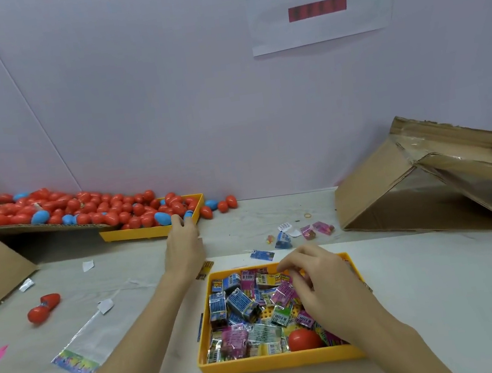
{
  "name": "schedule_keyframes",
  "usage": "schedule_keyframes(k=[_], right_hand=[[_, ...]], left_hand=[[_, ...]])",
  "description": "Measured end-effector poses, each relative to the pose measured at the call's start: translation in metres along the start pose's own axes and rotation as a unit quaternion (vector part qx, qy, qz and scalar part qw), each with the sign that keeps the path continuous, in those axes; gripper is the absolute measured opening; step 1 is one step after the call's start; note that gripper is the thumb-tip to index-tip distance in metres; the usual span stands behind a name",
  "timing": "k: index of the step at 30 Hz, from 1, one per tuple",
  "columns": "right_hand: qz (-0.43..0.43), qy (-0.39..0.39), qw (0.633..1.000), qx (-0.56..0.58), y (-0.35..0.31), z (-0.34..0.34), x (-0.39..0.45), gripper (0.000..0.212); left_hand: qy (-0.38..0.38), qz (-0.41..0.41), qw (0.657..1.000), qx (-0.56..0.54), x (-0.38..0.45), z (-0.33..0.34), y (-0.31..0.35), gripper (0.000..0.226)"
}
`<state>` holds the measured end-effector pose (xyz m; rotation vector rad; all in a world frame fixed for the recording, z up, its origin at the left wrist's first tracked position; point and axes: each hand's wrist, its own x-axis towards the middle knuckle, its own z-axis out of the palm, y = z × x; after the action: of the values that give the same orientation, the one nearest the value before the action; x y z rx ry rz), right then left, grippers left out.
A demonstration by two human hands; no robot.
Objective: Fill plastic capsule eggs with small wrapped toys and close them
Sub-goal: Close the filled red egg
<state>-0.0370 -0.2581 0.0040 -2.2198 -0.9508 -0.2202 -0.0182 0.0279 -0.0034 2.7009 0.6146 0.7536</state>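
We are taking the near yellow tray [280, 361] as our landmark, the one filled with small wrapped toys [241, 304] in blue, pink and green foil. Our right hand [320, 283] is hovering over the far right part of that tray, its fingers curling down among the packets, though we cannot tell whether they are actually pinching one. A single red egg half [304, 339] is lying inside the tray near its front right corner. Our left hand [183, 244] is reaching well beyond the tray's far left corner, with its fingertips touching the capsule eggs [110, 209] piled in a second yellow tray [150, 230]; whether it is gripping one we cannot tell. A red capsule egg [43, 307] is lying on the table [439, 286] well to the left of the near tray. A cardboard box [420, 191] is lying tipped over beyond the tray's right side.
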Motion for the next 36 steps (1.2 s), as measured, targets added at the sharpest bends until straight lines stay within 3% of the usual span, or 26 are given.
schedule_keyframes(k=[5, 8, 10, 16, 20, 22, 25, 27, 30, 36], right_hand=[[0.007, 0.009, 1.0, -0.001, 0.002, -0.003, 0.001, 0.023], [0.008, 0.016, 1.0, -0.007, 0.003, -0.007, 0.001, 0.023], [0.008, 0.023, 1.0, -0.006, 0.004, -0.01, 0.001, 0.023], [0.016, 0.02, 0.999, -0.028, 0.005, -0.012, 0.003, 0.022], [0.008, -0.018, 0.999, -0.036, -0.001, -0.007, 0.002, 0.017], [0.021, -0.057, 0.995, -0.078, -0.003, -0.004, 0.001, 0.025], [0.033, -0.087, 0.988, -0.125, -0.007, -0.001, 0.001, 0.031], [0.029, -0.083, 0.987, -0.132, -0.008, 0.0, 0.001, 0.024], [0.024, -0.065, 0.991, -0.117, -0.006, 0.001, 0.0, 0.015], [0.029, -0.007, 0.998, -0.046, -0.002, 0.0, 0.001, 0.02]], left_hand=[[0.046, 0.039, 0.966, -0.25, -0.035, -0.025, 0.037, 0.016], [-0.006, 0.027, 0.922, -0.385, -0.066, -0.034, 0.051, 0.018], [-0.054, 0.029, 0.906, -0.419, -0.082, -0.039, 0.059, 0.019], [-0.045, 0.119, 0.937, -0.326, -0.094, -0.049, 0.066, 0.04], [-0.099, 0.098, 0.926, -0.352, -0.092, -0.053, 0.063, 0.045], [-0.132, 0.087, 0.917, -0.366, -0.094, -0.057, 0.064, 0.049], [-0.226, 0.074, 0.871, -0.429, -0.097, -0.06, 0.064, 0.028], [-0.249, 0.101, 0.869, -0.416, -0.099, -0.062, 0.063, 0.017], [-0.238, 0.156, 0.877, -0.387, -0.103, -0.065, 0.068, 0.026], [-0.201, 0.198, 0.891, -0.355, -0.103, -0.067, 0.068, 0.031]])
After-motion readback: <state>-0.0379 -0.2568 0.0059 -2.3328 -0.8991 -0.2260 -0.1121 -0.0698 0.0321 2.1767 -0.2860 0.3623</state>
